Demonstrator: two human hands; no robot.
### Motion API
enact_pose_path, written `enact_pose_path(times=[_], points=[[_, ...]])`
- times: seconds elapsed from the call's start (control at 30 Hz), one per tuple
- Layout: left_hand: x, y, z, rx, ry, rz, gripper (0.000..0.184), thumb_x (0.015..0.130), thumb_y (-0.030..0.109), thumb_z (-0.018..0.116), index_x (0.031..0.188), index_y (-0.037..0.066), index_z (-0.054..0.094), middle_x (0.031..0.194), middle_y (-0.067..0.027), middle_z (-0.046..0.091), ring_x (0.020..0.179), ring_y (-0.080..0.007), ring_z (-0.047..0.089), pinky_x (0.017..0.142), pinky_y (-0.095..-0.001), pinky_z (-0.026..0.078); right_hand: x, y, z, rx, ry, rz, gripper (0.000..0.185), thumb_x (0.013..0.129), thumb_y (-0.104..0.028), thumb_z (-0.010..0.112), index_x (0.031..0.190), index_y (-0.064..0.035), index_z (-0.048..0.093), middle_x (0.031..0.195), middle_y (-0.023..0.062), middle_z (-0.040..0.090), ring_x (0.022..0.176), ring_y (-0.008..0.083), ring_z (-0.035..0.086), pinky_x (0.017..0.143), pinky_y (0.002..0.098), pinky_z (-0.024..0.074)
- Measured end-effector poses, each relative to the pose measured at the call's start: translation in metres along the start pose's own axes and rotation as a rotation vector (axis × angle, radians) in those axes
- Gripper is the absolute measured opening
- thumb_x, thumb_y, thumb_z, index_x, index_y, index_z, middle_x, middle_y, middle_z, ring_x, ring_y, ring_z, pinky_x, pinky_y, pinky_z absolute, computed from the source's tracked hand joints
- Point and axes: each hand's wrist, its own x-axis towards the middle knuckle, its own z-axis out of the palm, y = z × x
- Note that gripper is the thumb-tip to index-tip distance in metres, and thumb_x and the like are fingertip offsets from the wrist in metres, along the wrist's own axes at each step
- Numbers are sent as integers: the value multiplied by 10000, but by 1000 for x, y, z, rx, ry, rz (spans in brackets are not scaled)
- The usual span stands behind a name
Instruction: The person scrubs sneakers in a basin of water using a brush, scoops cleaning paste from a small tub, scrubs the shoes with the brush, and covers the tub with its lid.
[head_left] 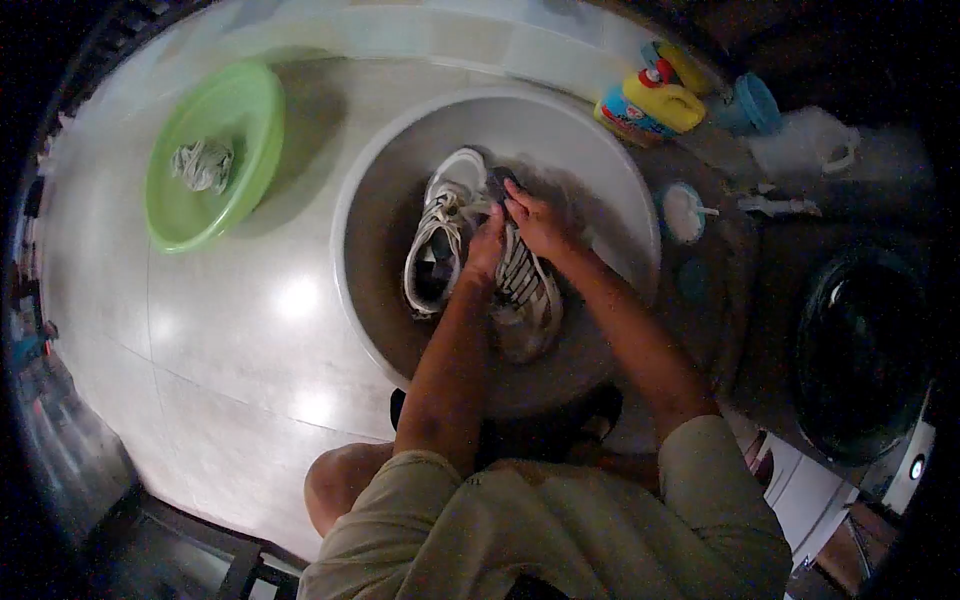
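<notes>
A large white basin (pixel 352 200) holds two laced sneakers and dark water. The left sneaker (pixel 440 235) lies with its opening facing up, toe or heel end toward the far rim. Beside it the right sneaker (pixel 530 300) has its striped laces showing and its far end under my hands. My left hand (pixel 487 245) rests against this sneaker's upper part, fingers close together. My right hand (pixel 535 220) is at its far dark end, fingers extended and touching it. Whether the left fingers grip anything is hidden.
A green basin (pixel 268 150) with pale cloth (pixel 203 165) in it sits at the far left. Yellow bottles (pixel 650 105), a small cup (pixel 684 212) with a stick, and a brush-like item (pixel 780 206) are at right. A dark round tub (pixel 865 350) stands near the right edge.
</notes>
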Motion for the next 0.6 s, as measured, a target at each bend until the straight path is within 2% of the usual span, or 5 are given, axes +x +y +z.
enact_pose_path(times=[0.17, 0.23, 0.37, 0.43, 0.6], points=[[8, -3, -1, 62, -21, 218, 657, 800, 556, 284, 1104, -5, 441, 1069, -88, 481, 971, -182, 439, 849, -279, 319, -42, 8, -25, -143, -125, -128, 381, 840, -270, 386, 1182, -102, 379, 1011, 209, 505, 938, 303, 506, 776, 314, 386], [-1, 10, 2, -747, -324, -83, 706, 775, 603, 253, 1112, 12, 439, 1081, -100, 478, 981, -197, 444, 848, -277, 323, -49, 17, -17, -151, -79, -180, 377, 838, -271, 391, 1180, -110, 384, 1016, 208, 502, 943, 300, 504, 782, 312, 385], [27, 0, 2, -385, 123, -88, 601, 791, 499, 283, 1101, 8, 438, 1079, -87, 488, 962, -222, 463, 832, -308, 344, -12, -30, -16, -231, -151, 97, 356, 832, -248, 414, 1170, -138, 403, 1002, 210, 508, 939, 294, 509, 791, 311, 388], [7, 16, 11, -338, 243, -157, 527, 783, 418, 303, 1066, 0, 457, 1058, -91, 501, 937, -231, 478, 827, -312, 347, 33, 1, 9, -166, -50, -30, 352, 828, -243, 423, 1166, -145, 409, 980, 211, 517, 921, 291, 519, 783, 314, 395], [22, 12, 6, -831, -97, -46, 472, 777, 394, 325, 1027, 22, 475, 1029, -121, 508, 937, -248, 477, 848, -326, 334, 6, 2, -12, -212, -67, -200, 349, 825, -240, 437, 1161, -146, 417, 981, 207, 520, 913, 274, 528, 772, 304, 400]])
